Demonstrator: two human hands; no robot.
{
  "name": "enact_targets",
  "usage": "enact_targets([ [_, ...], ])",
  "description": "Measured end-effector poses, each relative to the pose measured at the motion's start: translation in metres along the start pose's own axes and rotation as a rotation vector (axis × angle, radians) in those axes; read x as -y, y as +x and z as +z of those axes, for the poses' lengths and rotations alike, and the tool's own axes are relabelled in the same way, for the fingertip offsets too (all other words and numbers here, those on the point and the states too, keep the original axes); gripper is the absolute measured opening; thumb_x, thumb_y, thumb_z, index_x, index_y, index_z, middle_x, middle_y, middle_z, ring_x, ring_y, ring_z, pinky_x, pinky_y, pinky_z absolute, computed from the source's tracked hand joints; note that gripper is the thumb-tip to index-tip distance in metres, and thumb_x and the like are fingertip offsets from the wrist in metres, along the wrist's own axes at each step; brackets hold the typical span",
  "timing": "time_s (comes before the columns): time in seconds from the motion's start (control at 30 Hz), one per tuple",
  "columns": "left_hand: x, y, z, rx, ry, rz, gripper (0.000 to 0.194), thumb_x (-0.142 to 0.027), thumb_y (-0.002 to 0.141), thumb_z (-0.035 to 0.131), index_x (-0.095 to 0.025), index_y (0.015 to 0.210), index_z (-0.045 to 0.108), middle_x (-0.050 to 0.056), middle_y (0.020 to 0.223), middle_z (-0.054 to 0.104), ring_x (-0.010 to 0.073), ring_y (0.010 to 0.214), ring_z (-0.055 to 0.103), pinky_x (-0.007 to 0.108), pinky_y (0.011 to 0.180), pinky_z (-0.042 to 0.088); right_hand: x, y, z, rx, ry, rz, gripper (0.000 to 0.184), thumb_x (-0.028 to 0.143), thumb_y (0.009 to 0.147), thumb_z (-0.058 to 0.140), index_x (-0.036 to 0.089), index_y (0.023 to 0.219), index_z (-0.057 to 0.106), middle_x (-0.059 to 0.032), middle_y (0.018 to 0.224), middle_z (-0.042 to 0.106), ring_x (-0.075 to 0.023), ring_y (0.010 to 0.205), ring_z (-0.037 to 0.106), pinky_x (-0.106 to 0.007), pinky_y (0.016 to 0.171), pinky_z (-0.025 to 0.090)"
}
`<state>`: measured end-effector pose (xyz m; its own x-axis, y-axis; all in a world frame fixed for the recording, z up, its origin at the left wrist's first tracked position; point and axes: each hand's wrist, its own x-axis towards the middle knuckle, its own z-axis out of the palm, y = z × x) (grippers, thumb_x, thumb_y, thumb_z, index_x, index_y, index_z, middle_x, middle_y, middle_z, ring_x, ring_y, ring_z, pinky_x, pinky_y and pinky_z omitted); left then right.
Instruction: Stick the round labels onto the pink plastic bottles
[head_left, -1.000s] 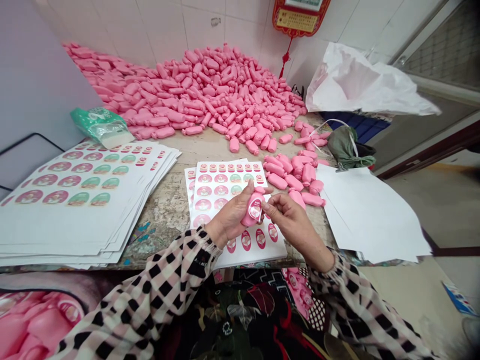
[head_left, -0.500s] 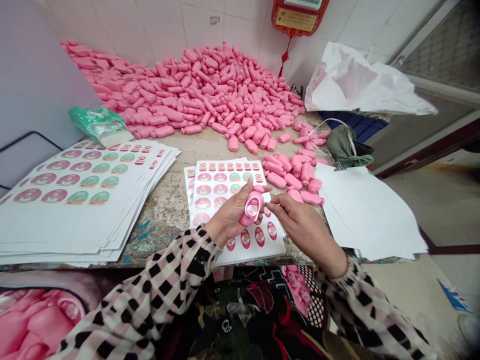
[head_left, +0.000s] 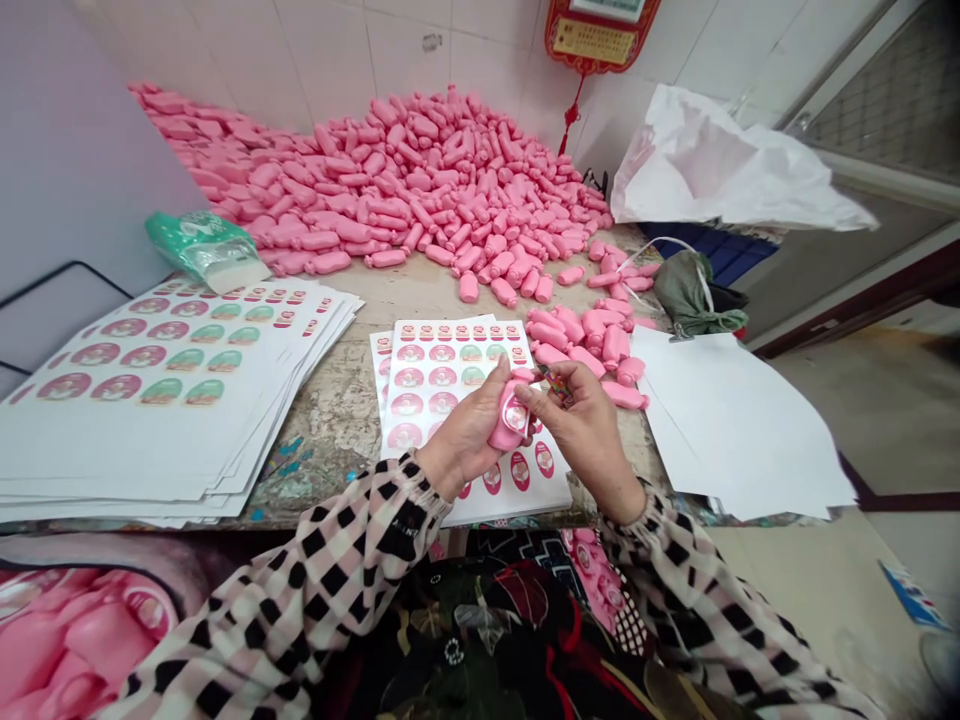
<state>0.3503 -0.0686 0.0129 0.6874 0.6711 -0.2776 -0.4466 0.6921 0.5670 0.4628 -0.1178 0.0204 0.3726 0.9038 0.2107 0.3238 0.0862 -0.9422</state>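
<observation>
My left hand [head_left: 469,425] is closed around a small pink plastic bottle [head_left: 501,432], held tilted over the sticker sheets. An oval label [head_left: 515,412] in pink and white sits on the bottle's front. My right hand [head_left: 581,430] meets the bottle from the right, its thumb pressing on the label. A small multicoloured thing [head_left: 556,382], perhaps tweezers, shows between its fingers; its shape is mostly hidden. Beneath both hands lies a sheet of stickers [head_left: 425,390] with round-topped and oval labels, on top of another sheet.
A large heap of pink bottles [head_left: 420,180] covers the back of the table; a smaller cluster [head_left: 592,335] lies nearer. Printed sheets [head_left: 172,420] are stacked left under a green plastic bag [head_left: 206,250]. White paper [head_left: 739,420] lies right, beside a grey-green pouch [head_left: 686,290]. Bottles fill a container [head_left: 82,640] lower left.
My right hand has turned and moved in, so its thumb now rests on the label. The multicoloured thing has come into sight between its fingers. My left hand still holds the bottle.
</observation>
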Motion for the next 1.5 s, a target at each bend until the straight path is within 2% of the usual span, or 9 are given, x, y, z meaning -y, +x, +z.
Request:
enact_targets([
  [0.2,-0.002,0.001,0.002,-0.052,-0.075,-0.062,0.038,-0.053,0.080,0.052,-0.016,0.087,0.057,0.001,0.068,0.056,0.0111,0.056,0.055,0.025,0.053,0.044,-0.002,-0.003,0.005,-0.020,-0.002,-0.001,0.037,0.039,0.067,0.070,0.024,0.096,0.055,0.0020,0.077,0.054,-0.0105,0.058,0.046,-0.025,0.050,0.040],
  [0.4,0.000,0.002,0.003,-0.036,-0.140,-0.071,0.036,-0.049,0.084,0.048,-0.014,0.089,0.057,0.002,0.069,0.057,0.0096,0.055,0.053,0.024,0.054,0.044,0.000,-0.005,0.006,-0.006,-0.042,0.016,0.037,0.038,0.066,0.070,0.024,0.097,0.055,0.0021,0.078,0.054,-0.0098,0.056,0.044,-0.024,0.050,0.039],
  [0.6,-0.002,0.000,0.006,-0.016,-0.215,-0.082,0.035,-0.047,0.086,0.046,-0.014,0.090,0.056,0.006,0.076,0.061,0.0139,0.067,0.061,0.027,0.063,0.049,0.000,-0.007,0.007,0.006,-0.086,0.022,0.040,0.037,0.066,0.069,0.025,0.102,0.055,0.0023,0.076,0.054,-0.0104,0.057,0.045,-0.025,0.050,0.040],
  [0.83,-0.003,-0.002,0.011,-0.036,-0.311,-0.140,0.035,-0.044,0.088,0.042,-0.012,0.091,0.055,0.007,0.078,0.063,0.0150,0.070,0.062,0.028,0.069,0.052,0.003,-0.010,0.007,-0.016,-0.159,-0.014,0.042,0.040,0.067,0.068,0.024,0.104,0.055,0.0023,0.074,0.055,-0.0118,0.058,0.048,-0.025,0.052,0.040],
  [1.17,0.002,0.000,0.011,0.024,-0.338,-0.137,0.037,-0.048,0.087,0.042,-0.013,0.088,0.056,0.006,0.074,0.061,0.0150,0.067,0.061,0.028,0.066,0.051,0.006,-0.014,0.009,-0.031,-0.209,-0.017,0.046,0.044,0.066,0.068,0.027,0.107,0.054,-0.0019,0.097,0.061,-0.0164,0.075,0.056,-0.032,0.066,0.044],
  [1.27,0.004,0.001,0.010,0.021,-0.319,-0.133,0.039,-0.051,0.085,0.044,-0.014,0.086,0.056,0.004,0.069,0.058,0.0138,0.062,0.058,0.027,0.063,0.050,0.005,-0.013,0.008,-0.018,-0.232,-0.017,0.048,0.043,0.066,0.069,0.027,0.108,0.054,-0.0020,0.100,0.062,-0.0172,0.077,0.057,-0.034,0.071,0.045],
  [1.37,0.005,0.001,0.009,-0.002,-0.336,-0.116,0.034,-0.047,0.086,0.045,-0.015,0.084,0.056,0.002,0.067,0.056,0.0121,0.061,0.057,0.025,0.063,0.049,0.005,-0.014,0.007,-0.013,-0.255,-0.026,0.047,0.039,0.065,0.070,0.028,0.108,0.054,-0.0022,0.101,0.062,-0.0178,0.078,0.058,-0.035,0.071,0.045],
  [1.5,0.006,0.001,0.010,0.055,-0.365,-0.098,0.030,-0.043,0.087,0.044,-0.016,0.086,0.057,0.002,0.070,0.057,0.0133,0.064,0.058,0.027,0.067,0.049,0.006,-0.016,0.006,-0.028,-0.297,-0.053,0.051,0.034,0.063,0.071,0.028,0.110,0.053,-0.0023,0.102,0.063,-0.0197,0.084,0.059,-0.037,0.076,0.045],
])
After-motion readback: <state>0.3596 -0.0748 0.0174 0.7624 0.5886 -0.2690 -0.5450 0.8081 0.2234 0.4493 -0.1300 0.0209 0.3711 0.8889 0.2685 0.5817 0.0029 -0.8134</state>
